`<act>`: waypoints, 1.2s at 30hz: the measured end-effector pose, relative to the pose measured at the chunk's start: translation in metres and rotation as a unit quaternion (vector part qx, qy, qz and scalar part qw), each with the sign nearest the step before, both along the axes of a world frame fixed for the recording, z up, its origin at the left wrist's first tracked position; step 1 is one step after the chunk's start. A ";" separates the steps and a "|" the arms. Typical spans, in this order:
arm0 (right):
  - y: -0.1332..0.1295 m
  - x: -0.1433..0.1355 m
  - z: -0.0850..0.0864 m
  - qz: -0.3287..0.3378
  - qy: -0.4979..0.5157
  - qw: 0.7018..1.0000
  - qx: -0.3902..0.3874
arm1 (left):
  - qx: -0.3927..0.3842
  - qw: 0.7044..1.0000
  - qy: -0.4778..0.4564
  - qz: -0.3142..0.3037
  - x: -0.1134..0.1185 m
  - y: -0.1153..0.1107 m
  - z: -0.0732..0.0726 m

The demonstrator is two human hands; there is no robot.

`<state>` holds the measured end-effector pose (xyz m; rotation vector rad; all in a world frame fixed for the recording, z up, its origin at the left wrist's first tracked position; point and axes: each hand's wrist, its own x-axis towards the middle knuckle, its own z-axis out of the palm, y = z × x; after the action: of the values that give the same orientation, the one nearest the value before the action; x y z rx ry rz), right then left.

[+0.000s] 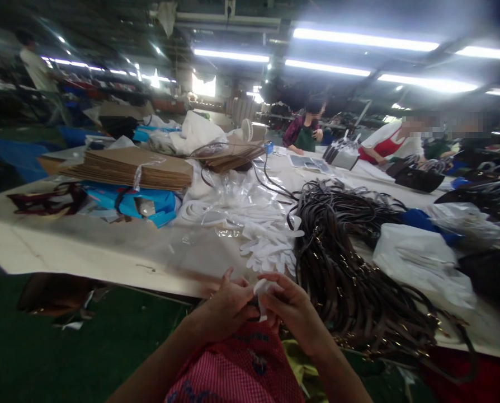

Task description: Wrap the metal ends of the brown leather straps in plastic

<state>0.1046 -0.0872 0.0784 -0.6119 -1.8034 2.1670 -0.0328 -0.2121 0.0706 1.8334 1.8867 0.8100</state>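
Low in the middle of the head view, my right hand (pixel 289 305) pinches a small white piece (pixel 263 296) between thumb and fingers. My left hand (pixel 229 308) is closed just beside it, its fingertips at the piece's left edge; what it grips is too small to make out. Both hands are over the red checked apron (pixel 241 364), at the table's front edge. Beyond them a heap of white strips (pixel 270 246) lies on the pale table (pixel 149 263). Right of it is a large pile of dark brown straps (pixel 346 268) with gold-coloured metal fittings.
Stacked brown cardboard (pixel 128 168) and a blue package (pixel 157 207) are on the left. A white plastic bag (pixel 421 257) sits right of the straps. People (pixel 306 131) work across the table, near dark bags (pixel 418 176).
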 end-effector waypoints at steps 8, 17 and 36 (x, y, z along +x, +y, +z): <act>0.004 -0.001 -0.010 0.037 0.005 0.998 -0.048 | -0.049 0.998 -0.036 -0.022 -0.003 0.000 0.002; -0.004 0.001 -0.008 -0.026 0.006 0.995 -0.093 | -0.041 0.999 -0.004 0.005 0.003 -0.002 0.002; 0.002 0.005 -0.015 -0.007 0.054 0.859 0.509 | -0.063 0.980 -0.186 -0.028 0.001 -0.004 -0.009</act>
<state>0.1098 -0.0849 0.0635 -0.2166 -2.4525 0.9090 -0.0321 -0.2165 0.0618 1.5276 1.6042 0.9177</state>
